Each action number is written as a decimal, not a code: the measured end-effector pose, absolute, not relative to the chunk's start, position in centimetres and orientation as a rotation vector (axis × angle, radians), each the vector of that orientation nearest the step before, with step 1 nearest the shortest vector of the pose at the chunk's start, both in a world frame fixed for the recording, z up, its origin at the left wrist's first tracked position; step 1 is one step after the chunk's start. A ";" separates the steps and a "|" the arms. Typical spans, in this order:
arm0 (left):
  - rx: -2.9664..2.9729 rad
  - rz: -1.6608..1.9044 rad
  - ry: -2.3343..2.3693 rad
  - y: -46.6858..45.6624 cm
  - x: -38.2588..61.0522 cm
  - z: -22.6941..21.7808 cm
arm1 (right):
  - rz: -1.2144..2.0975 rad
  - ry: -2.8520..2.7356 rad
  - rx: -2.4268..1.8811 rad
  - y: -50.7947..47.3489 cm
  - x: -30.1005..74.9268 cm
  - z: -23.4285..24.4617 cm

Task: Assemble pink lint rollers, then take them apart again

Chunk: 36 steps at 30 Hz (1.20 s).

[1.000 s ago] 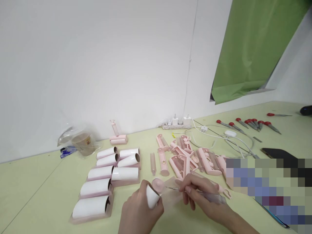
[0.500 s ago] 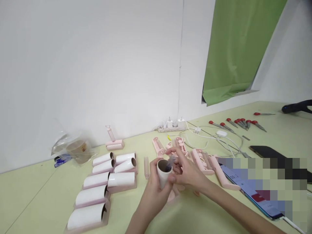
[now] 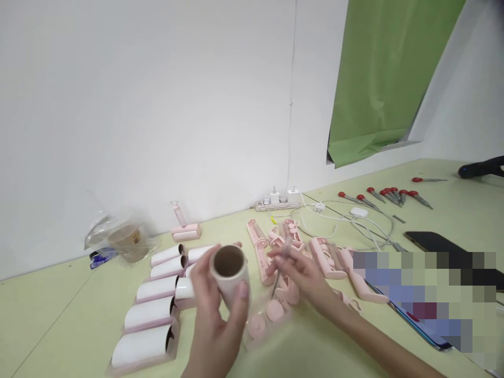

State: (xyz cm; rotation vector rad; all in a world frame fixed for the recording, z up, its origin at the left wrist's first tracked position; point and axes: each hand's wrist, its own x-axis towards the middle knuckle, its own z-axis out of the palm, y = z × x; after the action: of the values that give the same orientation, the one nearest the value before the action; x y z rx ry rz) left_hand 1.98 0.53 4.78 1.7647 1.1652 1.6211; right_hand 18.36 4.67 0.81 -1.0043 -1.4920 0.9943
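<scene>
My left hand (image 3: 214,315) is wrapped around a white paper roll (image 3: 232,286) with a brown cardboard core. The roll's open end faces up toward me. My right hand (image 3: 301,270) pinches a thin tool (image 3: 276,283) with a blurred, see-through upper part and a slim dark shaft pointing down; its exact kind is unclear. Beneath that hand lie pink plastic casings (image 3: 264,262), some open, and a blurred pink part with round discs (image 3: 258,325). Left of my left hand, several white rolls (image 3: 144,346) rest in pink holders in two columns.
A power strip (image 3: 277,206) with chargers and white cables lies by the wall. Several red-ended grey tools (image 3: 389,195) are at the back right. A black phone (image 3: 437,252) and a lit phone (image 3: 421,325) lie right. A plastic bag (image 3: 126,239) stands left.
My left hand has moved left and nearer with the roll. My right hand has drawn the thin tool away from the roll's opening, so the two hands are now apart.
</scene>
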 end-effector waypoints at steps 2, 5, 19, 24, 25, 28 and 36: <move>2.006 1.237 1.295 0.6 2.2 3.6 | 0.912 -1.369 -1.022 4.8 19.6 1.7; 2.374 0.608 1.410 1.1 3.3 0.8 | 0.804 -1.404 -1.075 4.9 20.9 2.3; 2.811 0.580 1.800 0.0 -2.2 -6.4 | 0.250 -2.698 -1.458 4.7 22.2 0.2; 2.621 0.845 1.901 0.5 -6.0 -6.4 | 0.180 -2.588 -1.418 4.9 23.1 1.3; 2.549 0.983 1.854 0.6 -6.0 -6.2 | 0.157 -2.552 -1.400 4.6 23.3 1.8; 2.119 1.342 1.578 0.7 -3.8 -5.3 | 0.061 -2.506 -1.235 3.4 22.9 2.9; 0.809 1.068 0.970 1.7 3.9 -2.1 | -0.237 -2.649 -0.611 0.2 18.4 1.6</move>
State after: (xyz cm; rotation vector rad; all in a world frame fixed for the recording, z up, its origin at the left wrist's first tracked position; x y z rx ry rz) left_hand 3.93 1.72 -2.06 0.8088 0.9704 1.0683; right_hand 18.42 0.21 1.62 -0.6107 -2.6492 -0.2367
